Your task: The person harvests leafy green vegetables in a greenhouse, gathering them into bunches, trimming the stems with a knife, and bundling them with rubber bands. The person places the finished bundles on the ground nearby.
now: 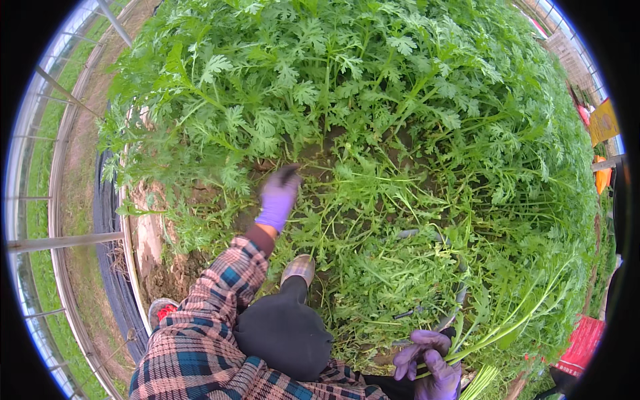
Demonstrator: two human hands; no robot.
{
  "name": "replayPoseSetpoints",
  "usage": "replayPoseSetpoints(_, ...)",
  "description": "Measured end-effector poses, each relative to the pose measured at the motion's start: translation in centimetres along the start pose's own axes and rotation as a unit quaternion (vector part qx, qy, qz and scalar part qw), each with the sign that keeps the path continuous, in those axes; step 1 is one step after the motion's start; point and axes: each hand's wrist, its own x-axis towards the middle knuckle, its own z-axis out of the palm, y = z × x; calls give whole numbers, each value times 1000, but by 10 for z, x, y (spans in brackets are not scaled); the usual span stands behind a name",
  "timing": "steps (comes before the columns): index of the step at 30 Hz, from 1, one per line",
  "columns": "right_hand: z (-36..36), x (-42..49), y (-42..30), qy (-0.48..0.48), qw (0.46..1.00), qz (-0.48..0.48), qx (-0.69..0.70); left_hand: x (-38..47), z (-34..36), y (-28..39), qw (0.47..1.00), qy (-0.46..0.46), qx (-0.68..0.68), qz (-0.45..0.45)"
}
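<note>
Leafy greens with lobed leaves, apparently crown daisy (320, 85), grow densely before me. My left hand (280, 195), in a purple glove with dark-stained fingers, reaches over the low growth at the foot of the taller plants. It is blurred, so I cannot tell whether anything is in its fingers. Near the bottom right, my right hand (432, 362), gloved in purple too, grips a few long green stalks (500, 327). Their leafy ends point up and right. Just beyond that hand lies a bundle of pale green stems (479, 382), partly cut off by the view.
Trampled greens and loose leaves (390, 270) cover the ground around my shoe (298, 270). A grey hose (460, 295) winds through them. Left are a bed edging board (131, 270), dark ground cloth (107, 240) and metal poles (65, 242). A red printed bag (584, 340) stands at right.
</note>
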Motion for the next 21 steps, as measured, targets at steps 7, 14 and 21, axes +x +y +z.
replayPoseSetpoints(7,-1,8,3,51,998,25,3,59,-47,-61,940,242,-59,-235)
replayPoseSetpoints(14,-2,12,-1,77,996,18,-35,75,-55,-71,942,59,-20,-329)
replayPoseSetpoints(21,-6,8,3,65,997,1,-52,31,-58,-23,962,19,-148,-227)
